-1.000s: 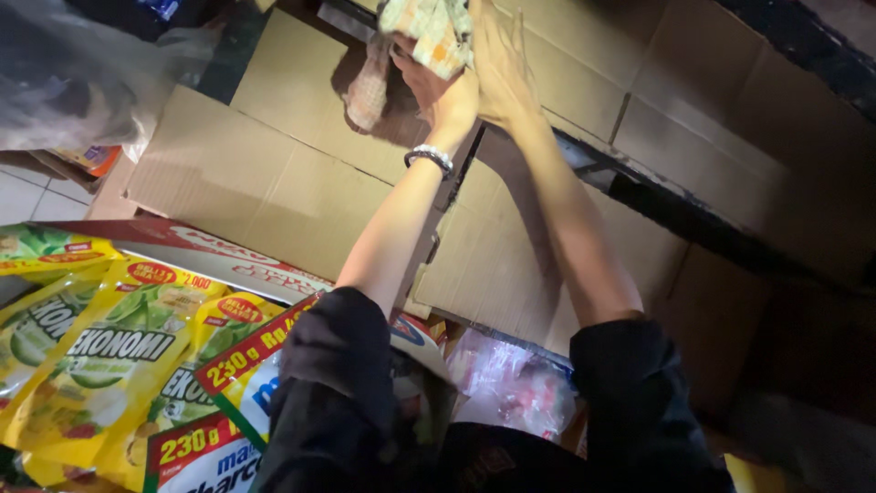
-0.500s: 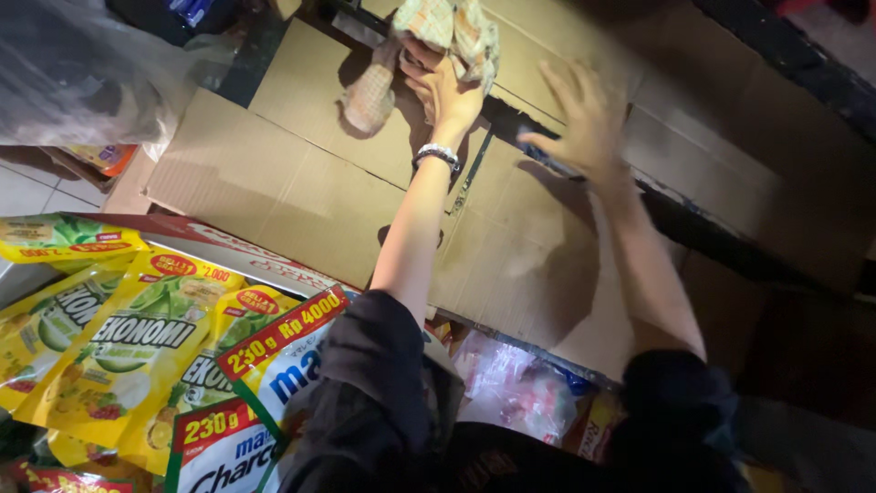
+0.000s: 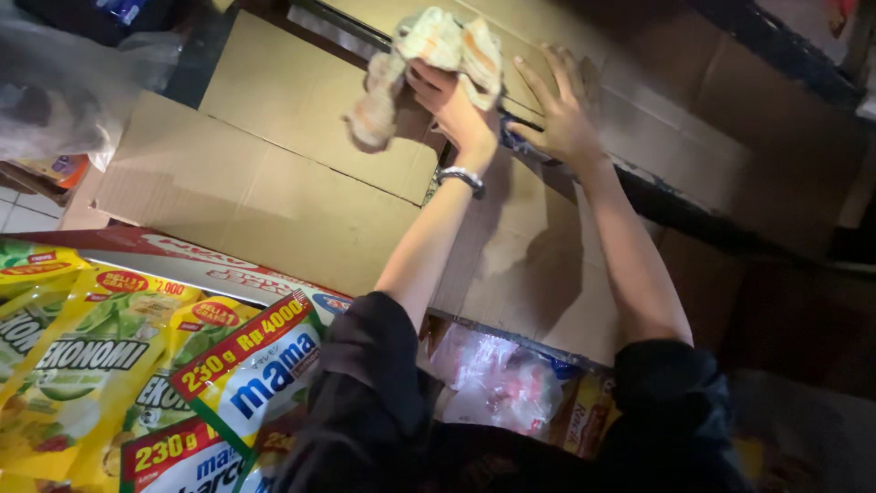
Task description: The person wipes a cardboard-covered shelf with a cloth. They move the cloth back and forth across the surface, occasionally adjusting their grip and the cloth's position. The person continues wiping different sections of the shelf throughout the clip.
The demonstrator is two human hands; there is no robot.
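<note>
- My left hand (image 3: pixel 452 105) is clenched around a crumpled rag (image 3: pixel 429 59), pale green and cream; the rag bulges above the knuckles and one end droops down to the left of the fist; a metal bracelet (image 3: pixel 459 176) circles the wrist just below.
- My right hand (image 3: pixel 561 114) lies open, fingers spread, palm flat against the cardboard (image 3: pixel 301 183); it grasps nothing; it sits just beside the left hand, on its right, the two nearly touching.
- The surface under both hands is flattened brown cardboard, several sheets overlapping, with fold lines and flap edges showing; between the sheets, near the wrists, a dark gap opens and a thin metal rail (image 3: pixel 338 32) runs off to the upper left of the rag.
- Both sleeves (image 3: pixel 365 383) are dark and cover the arms up to the elbows.
- Below the left elbow, well apart from the hands, yellow and green pouches (image 3: pixel 82 365) lie packed in a red-edged carton (image 3: pixel 182 265).
- Between the elbows sit clear plastic bags (image 3: pixel 497 383) of small packets.
- Far left of the rag hangs a crumpled clear bag (image 3: pixel 64 82); pale floor tiles (image 3: pixel 23 210) show beneath it.
- The room is dim; the area right of the open hand falls into shadow and I cannot tell what lies there.
</note>
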